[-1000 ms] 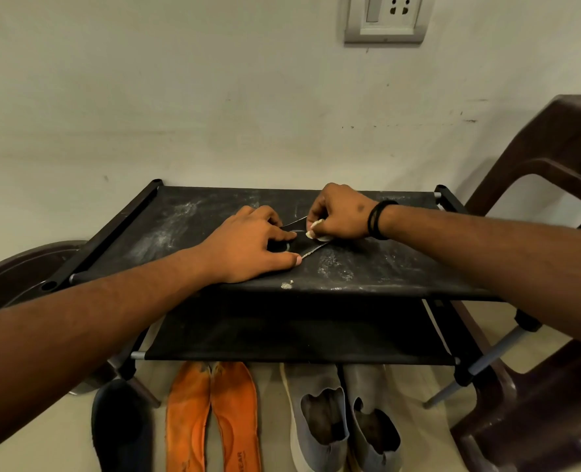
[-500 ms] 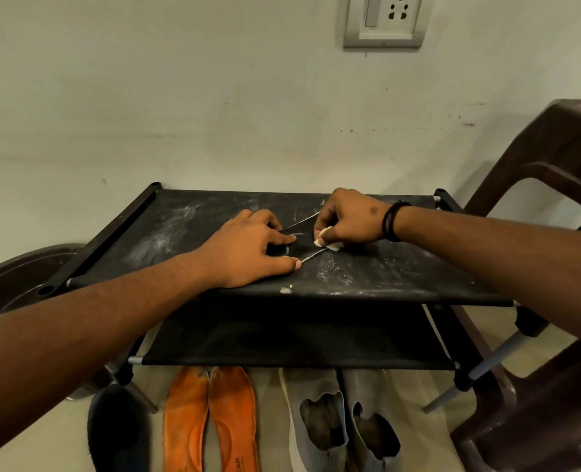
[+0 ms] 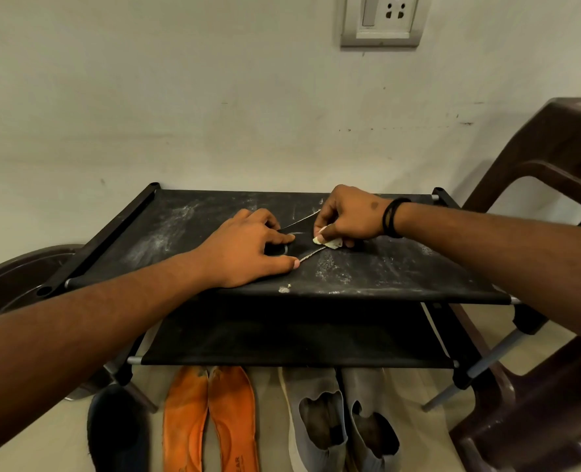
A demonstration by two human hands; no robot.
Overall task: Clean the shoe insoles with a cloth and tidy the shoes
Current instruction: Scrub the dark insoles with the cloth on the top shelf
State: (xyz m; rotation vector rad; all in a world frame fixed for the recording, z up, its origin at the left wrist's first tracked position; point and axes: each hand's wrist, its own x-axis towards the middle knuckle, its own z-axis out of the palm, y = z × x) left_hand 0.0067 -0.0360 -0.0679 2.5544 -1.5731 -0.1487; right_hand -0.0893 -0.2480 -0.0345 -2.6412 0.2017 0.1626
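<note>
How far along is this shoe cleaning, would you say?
Probably midway, though how clean anything is can't be judged. In hand: the left hand holds a black insole flat on the dusty rack while the right hand rubs it with a small cloth. Left: the orange insoles lie on the floor outside the grey shoes, so refitting and tidying remain.

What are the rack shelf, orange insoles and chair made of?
Shelf: looks like black fabric stretched between metal tubes, matte, dusty. Orange insoles: likely foam with a fabric top, worn and soiled. Chair: brown moulded plastic, slight sheen.
</note>
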